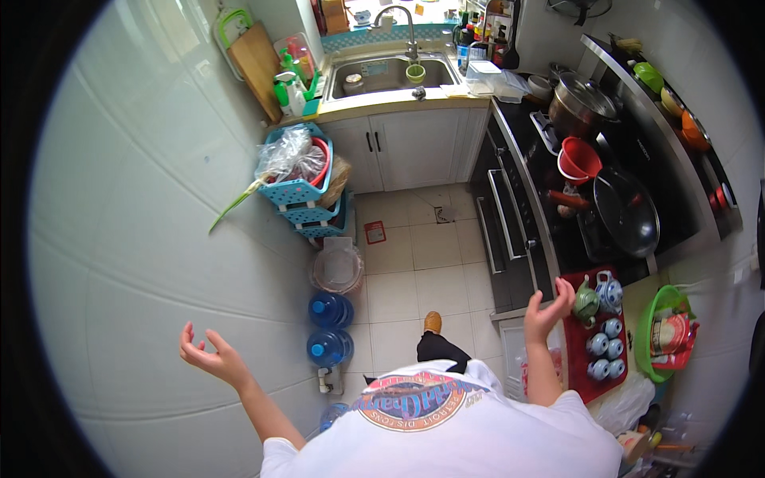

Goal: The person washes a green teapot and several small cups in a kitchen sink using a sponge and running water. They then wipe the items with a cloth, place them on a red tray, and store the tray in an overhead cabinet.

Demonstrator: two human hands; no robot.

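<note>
My left hand (209, 355) is raised at the left beside the pale wall, fingers apart and slightly curled, with nothing in it. On the other side my right hand (548, 310) is also raised and holds nothing, its fingers spread. It is nearest to a red tray mat (574, 358) on the right counter. On that mat stand a green teapot (586, 300), a blue-and-white teapot (609, 291) and several small blue-and-white cups (597, 345). I cannot tell whether the right hand touches the mat's edge.
A wok (626, 212), a red bucket (580, 160) and a steel pot (580, 107) sit on the stove at right. Ahead is a steel sink (388, 63). Blue basket shelves (293, 191) and water jugs (326, 346) line the left wall. A green basin (644, 352) stands behind the tea set.
</note>
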